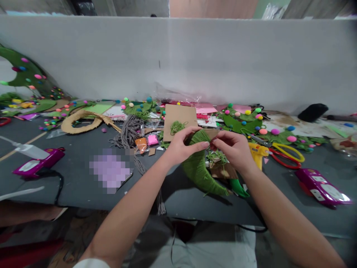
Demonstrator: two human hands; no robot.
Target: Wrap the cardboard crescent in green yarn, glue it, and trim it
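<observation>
A crescent wrapped in green yarn (196,167) is in my left hand (186,143), with the thumb across its front and the fingers behind its upper end. Bare brown cardboard shows at its top tip. My right hand (230,147) is close beside that tip with thumb and fingers pinched together; what they hold is too small to make out. Below my right hand are a tangle of green yarn (217,158), a brown cardboard piece (223,172) and a bright green pointed piece (239,188).
A yellow glue gun (259,153), scissors with red and yellow handles (288,152) and a purple power strip (320,186) lie to the right. Grey yarn (129,132), a tan ring (80,123) and another power strip (39,162) lie left. Pom-pom-decorated green pieces (242,123) line the white partition (167,56).
</observation>
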